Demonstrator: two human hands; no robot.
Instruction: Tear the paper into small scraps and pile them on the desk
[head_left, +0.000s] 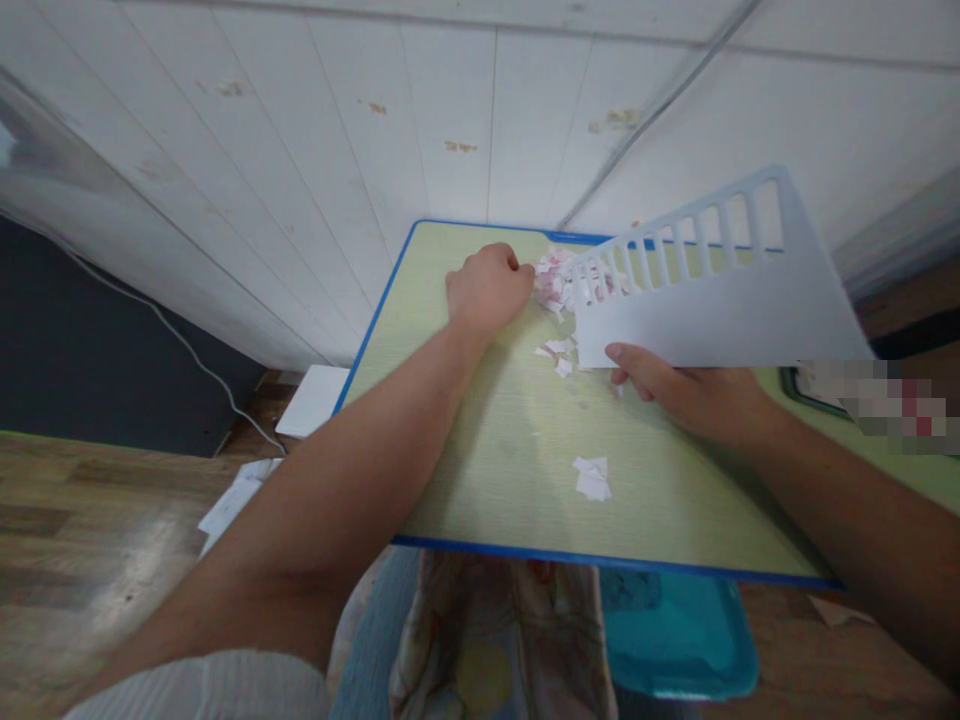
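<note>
A pile of torn paper scraps [556, 282], white with some pink, lies near the far edge of the table. Beside its left edge rests my left hand [491, 285], fingers curled closed; what they hold, if anything, is hidden. My right hand [686, 395] grips the near edge of a white plastic panel [697, 310] with a row of slots along its far side. The panel is tilted over the right part of the pile, and scraps show through its slots. Smaller scraps [559, 350] lie closer to me, and a small paper cluster [592, 478] sits near the front.
The pale green table [480, 480] has a blue rim and stands near a white plank wall [450, 120]. A dark-edged tray [817, 395] is at the right, partly blurred out. Below the front edge is a turquoise bin [697, 640]. White sheets [240, 495] lie at the lower left.
</note>
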